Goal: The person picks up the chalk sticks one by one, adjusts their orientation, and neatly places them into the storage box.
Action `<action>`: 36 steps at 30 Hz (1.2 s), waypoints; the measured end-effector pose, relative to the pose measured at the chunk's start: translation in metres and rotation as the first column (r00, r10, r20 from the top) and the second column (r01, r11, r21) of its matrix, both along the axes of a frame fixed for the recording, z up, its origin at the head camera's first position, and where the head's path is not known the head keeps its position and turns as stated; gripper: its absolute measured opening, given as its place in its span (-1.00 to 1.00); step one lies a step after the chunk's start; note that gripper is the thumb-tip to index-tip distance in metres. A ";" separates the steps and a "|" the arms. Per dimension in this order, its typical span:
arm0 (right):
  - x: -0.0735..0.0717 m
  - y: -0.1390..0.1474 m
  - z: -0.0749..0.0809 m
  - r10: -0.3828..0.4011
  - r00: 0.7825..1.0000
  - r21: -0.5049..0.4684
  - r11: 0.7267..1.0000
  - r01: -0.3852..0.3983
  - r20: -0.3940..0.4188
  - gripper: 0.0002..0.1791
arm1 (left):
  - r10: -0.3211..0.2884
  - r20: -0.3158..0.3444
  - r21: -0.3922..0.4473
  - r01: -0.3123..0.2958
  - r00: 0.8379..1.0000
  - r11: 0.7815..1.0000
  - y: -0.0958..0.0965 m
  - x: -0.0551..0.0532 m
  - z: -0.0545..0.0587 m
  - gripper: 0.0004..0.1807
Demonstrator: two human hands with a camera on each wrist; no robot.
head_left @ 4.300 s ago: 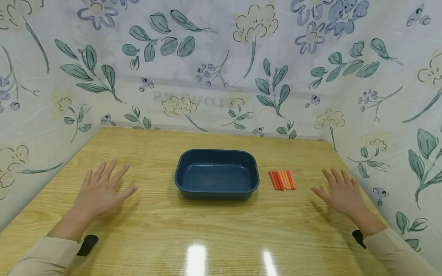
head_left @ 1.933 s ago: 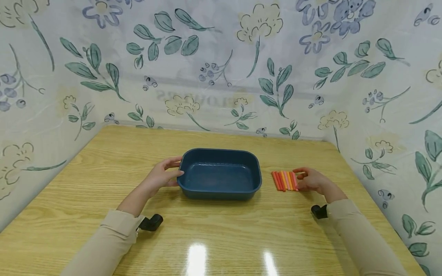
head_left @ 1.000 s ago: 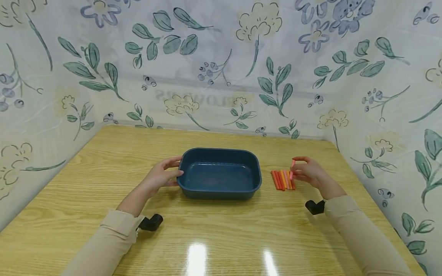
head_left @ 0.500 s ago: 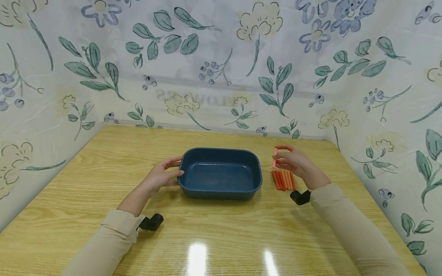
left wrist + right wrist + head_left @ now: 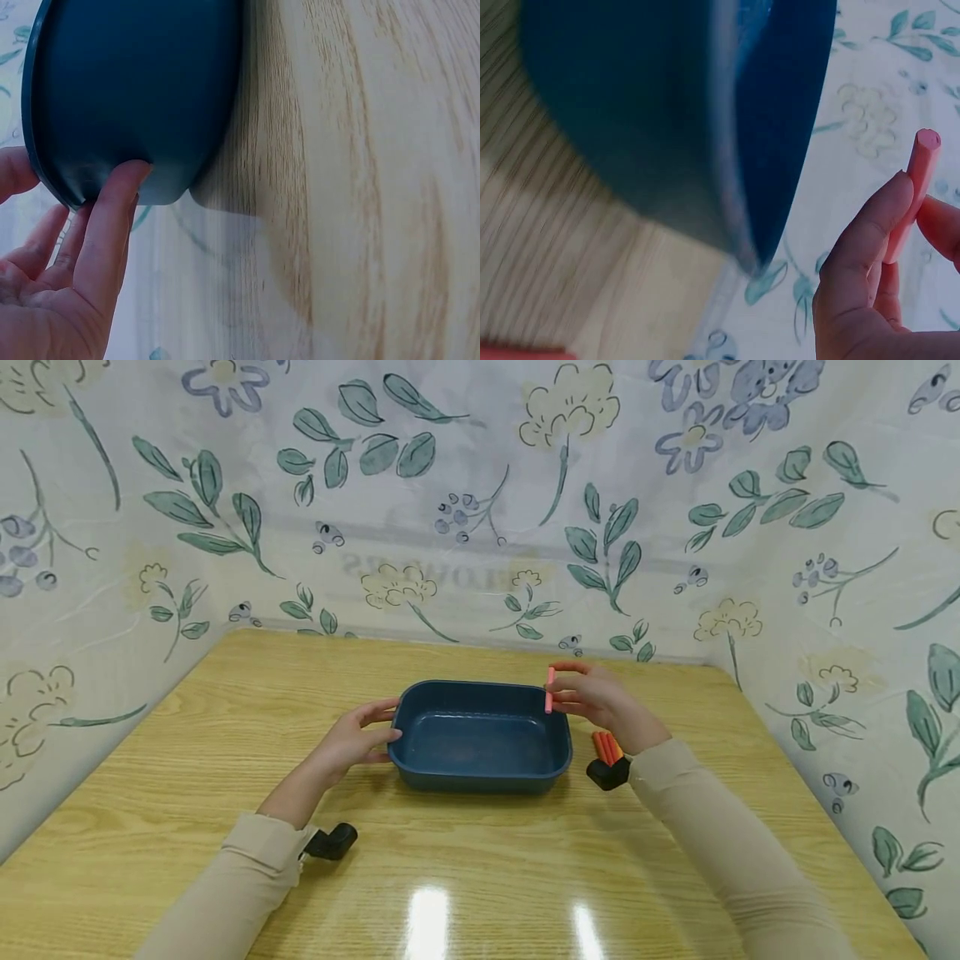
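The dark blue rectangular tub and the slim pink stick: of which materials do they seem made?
The dark blue rectangular tub: probably plastic, smooth and slightly glossy, with soft highlights inside. The slim pink stick: perhaps chalk or wax, matte, its end equally pink.

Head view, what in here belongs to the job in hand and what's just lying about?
Part of the job:
pink stick, pinched in the right hand
blue dish, held at one end by the left hand
red and orange sticks, probably

Just surroundings, not handled:
wooden table
floral cloth
black wrist devices
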State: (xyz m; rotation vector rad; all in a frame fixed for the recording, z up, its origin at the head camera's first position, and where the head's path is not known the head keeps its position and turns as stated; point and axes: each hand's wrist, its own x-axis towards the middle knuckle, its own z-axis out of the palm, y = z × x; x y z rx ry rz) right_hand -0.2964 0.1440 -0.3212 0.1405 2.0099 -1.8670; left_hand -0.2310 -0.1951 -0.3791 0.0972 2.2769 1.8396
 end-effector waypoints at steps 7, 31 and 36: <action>-0.007 -0.028 0.000 0.002 0.999 -0.030 1.000 -0.001 0.033 -0.40 | -0.004 -0.003 0.003 0.004 1.000 1.000 0.000 -0.001 0.000 -0.36; -0.028 -0.111 -0.010 0.097 0.965 -0.150 0.987 -0.062 0.243 -0.54 | 0.000 0.017 0.004 0.000 1.000 1.000 0.002 0.001 0.004 -0.36; -0.032 -0.122 -0.016 0.141 0.947 -0.138 0.985 -0.104 0.287 -0.68 | 0.003 0.018 -0.005 -0.002 1.000 1.000 0.002 0.001 0.004 -0.35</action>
